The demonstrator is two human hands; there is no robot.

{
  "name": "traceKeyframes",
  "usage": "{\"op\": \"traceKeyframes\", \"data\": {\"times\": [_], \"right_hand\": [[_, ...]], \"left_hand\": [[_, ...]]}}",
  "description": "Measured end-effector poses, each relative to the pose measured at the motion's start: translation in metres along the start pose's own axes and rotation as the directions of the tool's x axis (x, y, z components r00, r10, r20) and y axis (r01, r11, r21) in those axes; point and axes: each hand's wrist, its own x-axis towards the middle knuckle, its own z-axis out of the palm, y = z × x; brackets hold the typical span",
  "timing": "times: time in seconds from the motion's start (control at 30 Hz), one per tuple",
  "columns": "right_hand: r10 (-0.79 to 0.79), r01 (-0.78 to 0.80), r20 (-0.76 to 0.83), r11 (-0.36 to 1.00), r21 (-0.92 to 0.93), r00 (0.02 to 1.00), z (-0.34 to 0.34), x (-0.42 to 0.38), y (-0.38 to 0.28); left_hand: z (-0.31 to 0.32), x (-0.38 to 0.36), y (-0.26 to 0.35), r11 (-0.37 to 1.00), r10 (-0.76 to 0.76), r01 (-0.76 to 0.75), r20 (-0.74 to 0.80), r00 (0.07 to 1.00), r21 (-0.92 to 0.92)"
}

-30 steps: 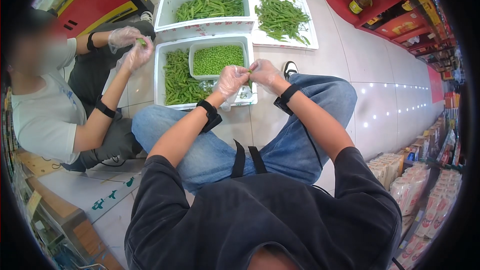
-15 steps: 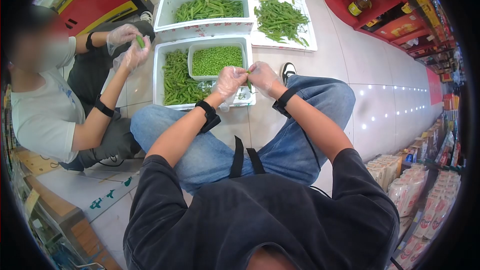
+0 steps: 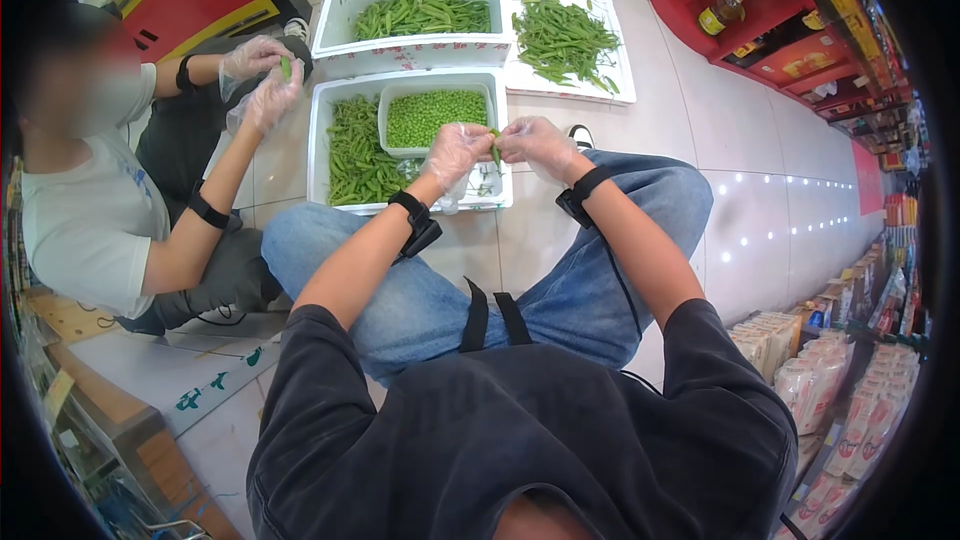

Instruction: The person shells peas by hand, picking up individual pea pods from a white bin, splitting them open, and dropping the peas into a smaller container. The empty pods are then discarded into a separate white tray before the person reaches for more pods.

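My left hand and my right hand, both in clear plastic gloves, meet over the right edge of the near foam box. Pinched between their fingertips is a green pea pod, hanging roughly upright. Whether the pod is split cannot be made out. Just beyond my left hand, a white plastic tub of shelled peas sits inside the box. Pods and opened shells lie around the tub, mostly on its left.
Behind stands another foam box holding pods. A foam lid with more pods lies to its right. At left, a co-worker's gloved hands hold a pod. Red shelves and packaged goods line the right side.
My hands have shifted slightly, with the right wrist turned a little outward and the pod still between my fingertips. The co-worker's hands have moved slightly around their pod.
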Motion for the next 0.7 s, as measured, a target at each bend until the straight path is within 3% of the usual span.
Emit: {"op": "traceKeyframes", "data": {"times": [0.13,0.2,0.27,0.57,0.7], "right_hand": [[-0.041,0.04,-0.037,0.999,-0.021,0.998,0.004,0.0,0.007],[-0.076,0.075,-0.065,0.997,-0.014,0.995,0.006,0.002,0.011],[-0.06,0.048,-0.146,0.995,-0.086,0.988,0.012,0.001,0.012],[-0.054,0.001,-0.236,0.975,-0.22,0.97,0.023,-0.006,0.012],[-0.042,0.007,-0.269,0.991,-0.13,0.962,0.019,0.007,0.028]], "left_hand": [[0.001,-0.001,-0.002,0.999,0.007,-0.007,-0.009,1.0,-0.037],[0.003,-0.003,0.003,0.994,-0.064,0.064,-0.006,0.998,0.093],[0.001,0.0,-0.009,0.994,-0.039,0.038,0.006,0.999,0.099],[0.004,-0.001,-0.016,0.995,-0.019,0.021,-0.019,1.0,0.097],[0.007,-0.004,-0.009,0.993,-0.03,0.032,-0.014,0.999,0.117]]}}
